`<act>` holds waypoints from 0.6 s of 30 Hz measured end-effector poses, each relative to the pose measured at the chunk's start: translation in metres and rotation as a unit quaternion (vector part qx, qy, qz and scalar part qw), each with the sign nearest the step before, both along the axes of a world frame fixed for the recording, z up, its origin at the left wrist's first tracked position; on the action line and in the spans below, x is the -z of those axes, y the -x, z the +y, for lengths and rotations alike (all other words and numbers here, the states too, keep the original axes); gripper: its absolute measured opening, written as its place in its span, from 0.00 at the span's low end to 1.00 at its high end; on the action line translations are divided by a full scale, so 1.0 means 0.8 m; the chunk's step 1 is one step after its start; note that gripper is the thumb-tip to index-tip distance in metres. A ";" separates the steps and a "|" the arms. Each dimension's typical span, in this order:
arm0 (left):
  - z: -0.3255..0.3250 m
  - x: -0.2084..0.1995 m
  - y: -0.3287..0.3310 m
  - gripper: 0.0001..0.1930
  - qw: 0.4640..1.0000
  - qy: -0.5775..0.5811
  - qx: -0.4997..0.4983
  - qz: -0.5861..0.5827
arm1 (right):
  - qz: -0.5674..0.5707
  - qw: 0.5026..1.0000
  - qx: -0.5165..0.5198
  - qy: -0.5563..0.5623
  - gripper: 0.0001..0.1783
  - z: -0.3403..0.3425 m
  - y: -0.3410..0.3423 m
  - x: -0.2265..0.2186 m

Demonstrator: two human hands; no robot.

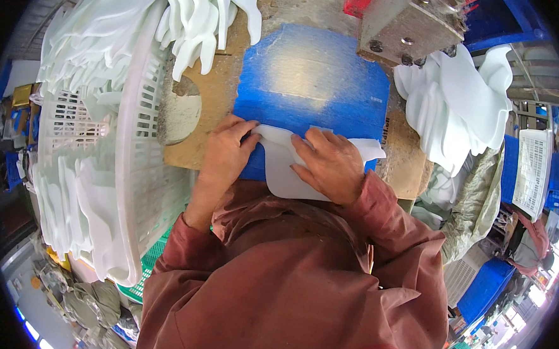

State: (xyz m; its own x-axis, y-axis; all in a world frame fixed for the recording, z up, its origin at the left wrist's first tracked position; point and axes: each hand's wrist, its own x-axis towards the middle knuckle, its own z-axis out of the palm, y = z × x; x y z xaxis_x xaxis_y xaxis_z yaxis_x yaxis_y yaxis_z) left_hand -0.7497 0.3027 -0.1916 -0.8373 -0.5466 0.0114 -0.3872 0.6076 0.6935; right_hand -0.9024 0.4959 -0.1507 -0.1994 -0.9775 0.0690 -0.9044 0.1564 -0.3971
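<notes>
A smooth white sheet piece with curved edges (284, 172) lies across the near edge of a blue board (311, 116), its lower part hanging toward my lap. My left hand (229, 150) is closed, pinching the piece's left tip between thumb and fingers. Curled over its middle, my right hand (332, 164) grips the same piece with bent fingers and thumb. The piece's narrow right end sticks out beyond my right hand. The board's middle has a worn, pale patch.
At left, a white slatted basket (132, 141) holds many similar white pieces. More white pieces hang at the back left, and a pile of them (457, 101) lies at right. A metal machine block (408, 29) overhangs the board's back right. Cardboard (189, 154) lies beneath.
</notes>
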 end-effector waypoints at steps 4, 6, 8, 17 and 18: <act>-0.006 -0.003 0.001 0.10 1.000 -0.001 0.013 0.000 | 0.041 0.999 -0.006 0.002 0.19 -0.003 -0.001 0.000; -0.006 -0.003 0.003 0.10 1.000 0.018 0.011 -0.013 | 0.055 0.998 -0.013 0.006 0.17 -0.004 0.000 0.002; -0.004 -0.002 0.006 0.09 0.999 0.039 0.012 -0.034 | 0.066 0.998 -0.020 0.012 0.17 -0.004 0.002 0.005; 0.011 -0.027 0.016 0.08 0.998 0.063 -0.022 0.008 | 0.107 0.993 -0.039 -0.013 0.22 -0.006 0.005 0.019; 0.019 -0.029 0.020 0.08 0.995 0.084 0.008 0.047 | 0.105 0.994 -0.037 -0.010 0.19 -0.006 0.006 0.017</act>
